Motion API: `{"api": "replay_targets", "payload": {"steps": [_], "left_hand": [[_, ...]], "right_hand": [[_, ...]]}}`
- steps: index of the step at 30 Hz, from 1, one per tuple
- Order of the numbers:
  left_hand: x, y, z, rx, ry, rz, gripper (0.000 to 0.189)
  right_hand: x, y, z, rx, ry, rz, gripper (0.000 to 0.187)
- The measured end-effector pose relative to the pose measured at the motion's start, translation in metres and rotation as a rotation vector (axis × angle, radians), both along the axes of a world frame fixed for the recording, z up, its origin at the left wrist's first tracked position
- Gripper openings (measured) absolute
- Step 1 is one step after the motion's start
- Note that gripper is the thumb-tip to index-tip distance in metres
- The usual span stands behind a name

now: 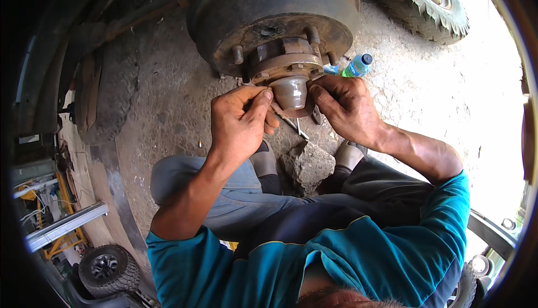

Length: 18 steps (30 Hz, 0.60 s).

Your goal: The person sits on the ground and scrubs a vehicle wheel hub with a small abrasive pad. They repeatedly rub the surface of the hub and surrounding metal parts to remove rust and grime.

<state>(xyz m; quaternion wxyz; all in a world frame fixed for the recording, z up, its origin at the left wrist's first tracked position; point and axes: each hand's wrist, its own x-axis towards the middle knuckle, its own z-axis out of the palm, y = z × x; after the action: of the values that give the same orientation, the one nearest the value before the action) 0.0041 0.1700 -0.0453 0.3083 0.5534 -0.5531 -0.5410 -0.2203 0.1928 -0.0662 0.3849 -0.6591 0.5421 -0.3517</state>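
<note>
A worn brake drum (273, 5) with threaded wheel studs (312, 35) is mounted in front of me. From its bolted hub flange (290, 65) sticks out a shiny, tapered metal hub end (291, 91). A brown strip (303, 112), which looks like abrasive cloth, passes around the underside of this end. My left hand (243, 117) pinches the strip on one side, between thumb and fingers. Opposite it, my right hand (349, 108) grips the other side, its fingertips close against the metal. Part of the strip is hidden behind the hub end and the fingers.
On the concrete floor (168, 85), a rough stone block (309, 167) lies between my feet, with a metal bar tool (294, 127) beyond it. A plastic bottle (357, 65) stands behind my right hand. A loose tyre (424, 5) is at upper right, and another wheel (108, 271) at lower left.
</note>
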Motion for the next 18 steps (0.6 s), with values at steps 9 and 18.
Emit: {"api": "replay_targets", "payload": {"steps": [9, 18], "left_hand": [[-0.001, 0.001, -0.002, -0.042, 0.046, 0.016, 0.019], [-0.001, -0.002, -0.027, 0.083, 0.145, -0.041, 0.019]], "right_hand": [[0.002, -0.003, -0.007, -0.034, -0.04, -0.051, 0.016], [-0.002, 0.001, 0.011, -0.121, 0.035, -0.001, 0.014]]}}
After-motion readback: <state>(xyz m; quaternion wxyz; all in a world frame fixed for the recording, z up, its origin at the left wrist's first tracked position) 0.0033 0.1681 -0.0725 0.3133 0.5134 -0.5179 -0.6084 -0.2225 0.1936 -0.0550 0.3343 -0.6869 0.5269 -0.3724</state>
